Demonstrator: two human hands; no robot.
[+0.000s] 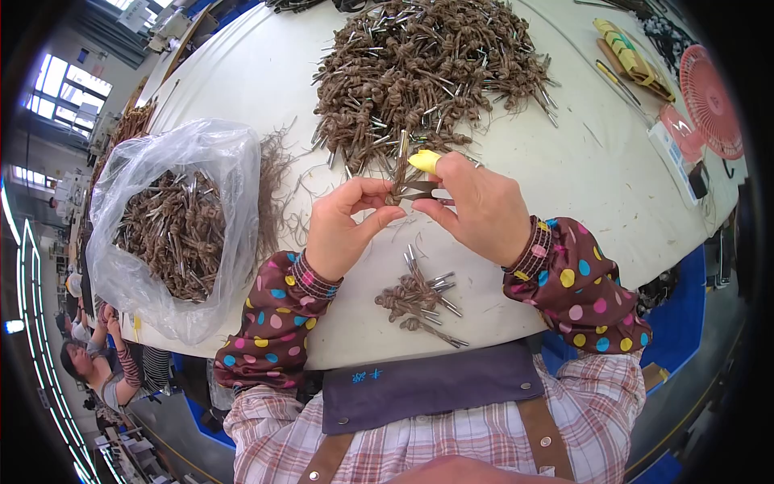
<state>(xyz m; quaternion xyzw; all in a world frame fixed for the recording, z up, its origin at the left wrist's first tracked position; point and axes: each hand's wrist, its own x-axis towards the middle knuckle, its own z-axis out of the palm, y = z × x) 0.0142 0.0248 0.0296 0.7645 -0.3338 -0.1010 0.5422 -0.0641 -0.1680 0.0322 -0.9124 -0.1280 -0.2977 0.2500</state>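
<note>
Near the middle of the table, my left hand (343, 230) pinches a brown knotted cord (400, 171) with a silver metal tip pointing away from me. My right hand (488, 206) is closed on small thread snips (419, 191), their blades against the cord by the left fingertips. A yellow cover (424, 160) wraps one right fingertip. Just beyond both hands rises a big heap of similar knotted cords (419, 73) with metal tips. Closer to me lies a small group of these cords (415, 297).
On the left stands a clear plastic bag (109, 250) holding many knotted cords (177, 234). Loose brown threads (276, 181) lie beside it. At the right are a pink fan (711, 101), a white box (676, 165) and a yellow-and-brown bundle (633, 58). Another person (105, 371) is at far left.
</note>
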